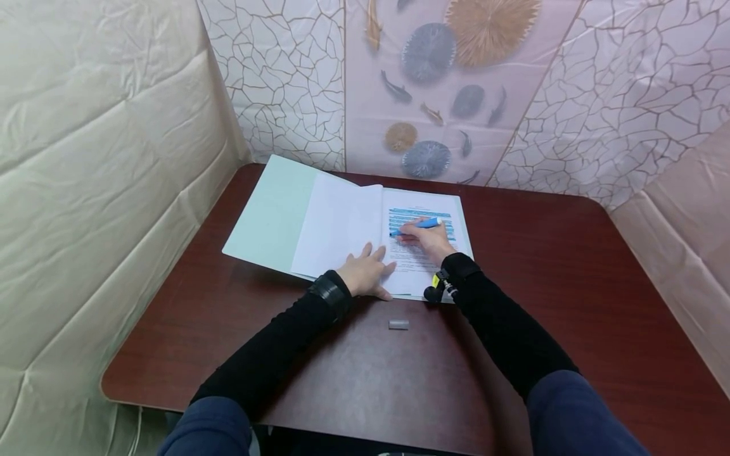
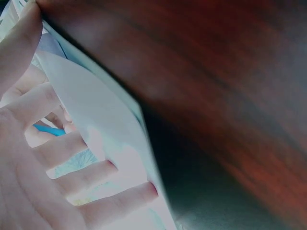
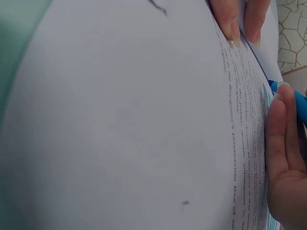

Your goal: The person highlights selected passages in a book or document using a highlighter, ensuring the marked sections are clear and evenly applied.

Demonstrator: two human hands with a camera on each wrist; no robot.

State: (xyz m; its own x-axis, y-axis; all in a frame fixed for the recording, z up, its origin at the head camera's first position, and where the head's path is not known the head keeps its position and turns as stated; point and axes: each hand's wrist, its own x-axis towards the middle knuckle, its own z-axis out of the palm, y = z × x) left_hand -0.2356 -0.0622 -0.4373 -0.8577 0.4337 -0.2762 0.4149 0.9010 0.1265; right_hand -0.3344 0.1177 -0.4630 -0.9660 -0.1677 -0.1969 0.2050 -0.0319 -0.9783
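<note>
A blue highlighter (image 1: 428, 223) is pinched in my right hand (image 1: 430, 240), its tip against a line of print on the right-hand page (image 1: 413, 269). Blue marking (image 1: 410, 213) covers the upper lines of text; plain black print lies below. In the right wrist view the highlighter (image 3: 301, 103) sits between thumb and fingers at the right edge. My left hand (image 1: 365, 273) rests with spread fingers on the lower part of the open pages, by the fold. The left wrist view shows those fingers (image 2: 72, 148) extended over the white paper (image 2: 96, 105).
The pages lie in an opened pale green folder (image 1: 274, 212) on a dark red-brown table (image 1: 570, 285). A small grey cap-like piece (image 1: 398, 325) lies in front of the folder. Patterned cloth (image 1: 279, 76) hangs behind the table.
</note>
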